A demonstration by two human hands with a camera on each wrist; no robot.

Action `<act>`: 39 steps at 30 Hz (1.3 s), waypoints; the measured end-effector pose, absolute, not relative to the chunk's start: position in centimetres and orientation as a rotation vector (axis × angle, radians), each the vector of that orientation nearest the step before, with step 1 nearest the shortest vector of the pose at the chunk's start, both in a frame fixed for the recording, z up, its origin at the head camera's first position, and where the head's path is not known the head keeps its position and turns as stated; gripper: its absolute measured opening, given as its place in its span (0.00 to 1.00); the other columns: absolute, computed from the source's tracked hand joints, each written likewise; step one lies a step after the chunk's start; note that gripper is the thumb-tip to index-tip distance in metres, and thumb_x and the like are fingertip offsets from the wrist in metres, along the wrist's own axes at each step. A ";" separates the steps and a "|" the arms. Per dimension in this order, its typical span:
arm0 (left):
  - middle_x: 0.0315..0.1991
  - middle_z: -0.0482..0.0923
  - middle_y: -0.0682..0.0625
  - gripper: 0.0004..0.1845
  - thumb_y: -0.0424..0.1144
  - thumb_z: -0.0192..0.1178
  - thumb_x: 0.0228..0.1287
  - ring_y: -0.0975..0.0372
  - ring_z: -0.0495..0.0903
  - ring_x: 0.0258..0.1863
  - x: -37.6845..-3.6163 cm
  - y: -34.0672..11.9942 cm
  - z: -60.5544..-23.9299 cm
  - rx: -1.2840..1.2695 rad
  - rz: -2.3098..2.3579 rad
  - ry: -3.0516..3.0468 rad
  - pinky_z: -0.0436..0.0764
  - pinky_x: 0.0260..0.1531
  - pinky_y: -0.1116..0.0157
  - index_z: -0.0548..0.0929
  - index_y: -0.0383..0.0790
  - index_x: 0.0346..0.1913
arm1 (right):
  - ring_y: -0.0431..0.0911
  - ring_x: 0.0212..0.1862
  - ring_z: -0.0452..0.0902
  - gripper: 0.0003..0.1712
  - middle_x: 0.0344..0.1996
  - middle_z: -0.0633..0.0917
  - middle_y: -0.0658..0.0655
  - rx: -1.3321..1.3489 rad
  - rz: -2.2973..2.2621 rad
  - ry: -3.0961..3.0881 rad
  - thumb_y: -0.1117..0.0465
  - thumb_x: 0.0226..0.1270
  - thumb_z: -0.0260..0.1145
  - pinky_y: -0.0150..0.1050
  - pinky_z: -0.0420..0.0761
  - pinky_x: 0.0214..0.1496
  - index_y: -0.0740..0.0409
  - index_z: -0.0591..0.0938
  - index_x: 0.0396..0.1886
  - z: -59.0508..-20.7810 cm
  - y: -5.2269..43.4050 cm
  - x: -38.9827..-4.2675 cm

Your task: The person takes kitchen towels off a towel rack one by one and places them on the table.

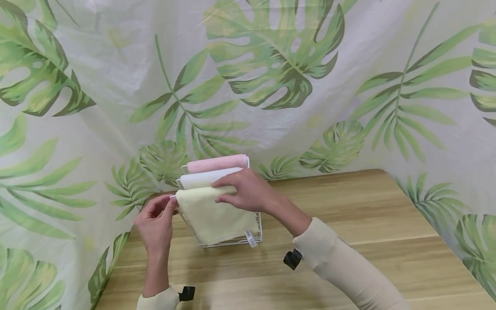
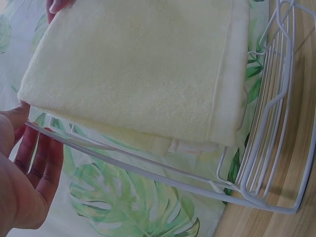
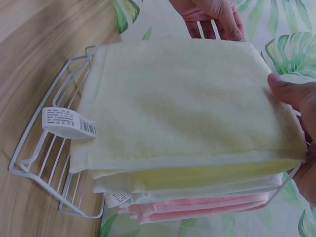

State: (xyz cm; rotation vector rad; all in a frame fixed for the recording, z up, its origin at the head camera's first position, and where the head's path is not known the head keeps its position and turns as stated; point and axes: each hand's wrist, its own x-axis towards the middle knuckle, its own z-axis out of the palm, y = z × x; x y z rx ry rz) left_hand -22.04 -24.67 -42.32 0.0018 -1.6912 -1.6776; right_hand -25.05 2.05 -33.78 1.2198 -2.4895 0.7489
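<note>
A pale yellow towel (image 1: 213,217) hangs folded over the front bar of a white wire rack (image 1: 260,226). My left hand (image 1: 155,219) pinches the rack's bar end at the towel's upper left corner, thumb in front. At the towel's top edge, my right hand (image 1: 249,189) grips the cloth, its thumb (image 3: 286,91) on the front face and its fingers behind. Behind it hang a white towel (image 1: 205,177) and a pink towel (image 1: 217,163), each over its own bar. A printed label (image 3: 69,122) sticks out from the yellow towel's lower edge.
The rack stands on a wood-grain table (image 1: 341,215), near its back edge. A leaf-patterned cloth (image 1: 271,125) hangs right behind and beside the table. A black wrist mount (image 1: 292,259) juts from the right sleeve, another (image 1: 187,293) from the left.
</note>
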 end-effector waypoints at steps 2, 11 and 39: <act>0.32 0.89 0.56 0.11 0.27 0.77 0.63 0.68 0.85 0.27 -22.0 -24.7 -42.3 0.005 -1.677 -1.691 0.92 0.29 0.74 0.88 0.21 0.44 | 0.40 0.55 0.91 0.18 0.53 0.93 0.47 1.203 0.751 -2.509 0.49 0.72 0.76 0.39 0.92 0.58 0.49 0.92 0.57 -33.7 1.9 -25.0; 0.31 0.89 0.54 0.12 0.26 0.77 0.62 0.67 0.84 0.26 -22.2 -24.8 -42.4 -0.019 -1.686 -1.668 0.92 0.29 0.72 0.88 0.20 0.43 | 0.34 0.36 0.88 0.10 0.45 0.95 0.47 1.131 0.856 -2.458 0.55 0.72 0.76 0.28 0.85 0.37 0.49 0.94 0.49 -33.6 1.3 -24.7; 0.28 0.89 0.54 0.07 0.24 0.75 0.63 0.65 0.84 0.22 -22.2 -24.5 -42.3 0.001 -1.736 -1.610 0.92 0.28 0.71 0.89 0.22 0.41 | 0.44 0.47 0.94 0.09 0.44 0.95 0.53 1.141 0.991 -2.063 0.61 0.71 0.76 0.28 0.88 0.43 0.57 0.94 0.47 -29.3 1.7 -25.1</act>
